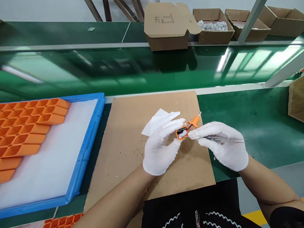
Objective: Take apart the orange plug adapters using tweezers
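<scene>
Left hand (161, 148) grip closed round orange part (181, 133); right hand (223, 145) pinches tweezers (228, 138), tips seemingly touching it.

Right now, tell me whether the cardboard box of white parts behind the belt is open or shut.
Open: the cardboard box has nothing covering its top, and white parts show inside.

left hand (161, 148): gloved, fingers curled | right hand (223, 145): gloved, pinching

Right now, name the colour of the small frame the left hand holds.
Orange: the frame shows best in the head view.
</scene>
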`<state>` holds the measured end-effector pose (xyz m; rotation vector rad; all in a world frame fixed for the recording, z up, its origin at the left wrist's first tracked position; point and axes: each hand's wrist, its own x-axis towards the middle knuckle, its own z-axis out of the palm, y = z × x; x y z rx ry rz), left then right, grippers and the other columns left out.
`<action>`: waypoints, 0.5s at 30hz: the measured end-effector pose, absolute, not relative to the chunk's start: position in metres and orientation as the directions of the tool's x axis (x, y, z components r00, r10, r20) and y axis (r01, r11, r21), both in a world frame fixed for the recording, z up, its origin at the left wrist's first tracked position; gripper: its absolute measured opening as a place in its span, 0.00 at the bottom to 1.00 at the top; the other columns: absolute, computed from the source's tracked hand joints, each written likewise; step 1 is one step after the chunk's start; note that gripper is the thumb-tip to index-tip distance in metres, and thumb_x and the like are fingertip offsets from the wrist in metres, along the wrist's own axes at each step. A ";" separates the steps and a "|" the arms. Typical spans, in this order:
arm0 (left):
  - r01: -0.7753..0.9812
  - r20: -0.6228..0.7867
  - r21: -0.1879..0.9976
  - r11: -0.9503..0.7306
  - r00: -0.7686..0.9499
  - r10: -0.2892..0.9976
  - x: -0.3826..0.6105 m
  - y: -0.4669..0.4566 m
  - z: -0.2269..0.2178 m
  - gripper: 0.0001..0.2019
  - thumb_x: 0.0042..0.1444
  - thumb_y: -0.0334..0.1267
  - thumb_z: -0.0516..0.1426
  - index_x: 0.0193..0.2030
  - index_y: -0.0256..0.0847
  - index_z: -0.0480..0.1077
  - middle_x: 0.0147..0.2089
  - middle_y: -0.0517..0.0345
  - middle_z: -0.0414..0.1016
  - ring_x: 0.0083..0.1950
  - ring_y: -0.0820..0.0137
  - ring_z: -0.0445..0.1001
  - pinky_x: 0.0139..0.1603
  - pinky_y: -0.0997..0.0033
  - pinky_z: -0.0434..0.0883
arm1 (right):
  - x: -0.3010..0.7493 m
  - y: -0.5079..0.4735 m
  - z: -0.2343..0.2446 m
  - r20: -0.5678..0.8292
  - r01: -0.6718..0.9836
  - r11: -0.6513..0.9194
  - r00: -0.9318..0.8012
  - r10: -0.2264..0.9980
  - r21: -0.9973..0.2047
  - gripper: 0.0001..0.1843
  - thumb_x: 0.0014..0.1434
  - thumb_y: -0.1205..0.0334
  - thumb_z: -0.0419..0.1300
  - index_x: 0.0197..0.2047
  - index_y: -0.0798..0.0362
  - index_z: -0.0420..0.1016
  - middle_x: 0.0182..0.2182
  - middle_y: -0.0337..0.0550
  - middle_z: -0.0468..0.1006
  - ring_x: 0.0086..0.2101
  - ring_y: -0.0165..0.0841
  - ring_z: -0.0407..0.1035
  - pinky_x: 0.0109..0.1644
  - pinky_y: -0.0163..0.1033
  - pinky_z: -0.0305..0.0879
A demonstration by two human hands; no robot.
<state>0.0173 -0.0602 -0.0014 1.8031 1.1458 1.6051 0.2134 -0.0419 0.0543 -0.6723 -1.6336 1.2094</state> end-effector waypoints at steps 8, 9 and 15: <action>0.304 0.570 0.784 -0.542 -0.005 0.822 0.017 -0.064 -0.006 0.25 0.59 0.27 0.64 0.59 0.59 0.73 0.57 0.59 0.80 0.65 0.59 0.73 0.65 0.47 0.75 | 0.212 -0.040 0.048 0.435 -0.075 0.445 -0.407 0.803 -0.892 0.14 0.59 0.76 0.67 0.45 0.49 0.83 0.42 0.40 0.86 0.43 0.29 0.80 0.49 0.35 0.78; 0.309 0.571 0.781 -0.542 -0.002 0.821 0.017 -0.064 -0.006 0.26 0.59 0.27 0.64 0.60 0.60 0.73 0.57 0.59 0.80 0.65 0.60 0.73 0.65 0.47 0.75 | 0.211 -0.040 0.047 0.434 -0.077 0.442 -0.401 0.807 -0.893 0.14 0.59 0.76 0.67 0.45 0.49 0.83 0.42 0.40 0.86 0.43 0.30 0.80 0.49 0.36 0.78; 0.409 0.622 0.710 -0.573 0.017 0.782 0.015 -0.062 -0.005 0.25 0.59 0.29 0.64 0.59 0.60 0.73 0.56 0.60 0.80 0.65 0.59 0.73 0.67 0.46 0.72 | 0.209 -0.042 0.044 0.414 -0.066 0.420 -0.355 0.838 -0.905 0.12 0.58 0.74 0.68 0.42 0.47 0.84 0.40 0.39 0.86 0.41 0.31 0.80 0.46 0.38 0.79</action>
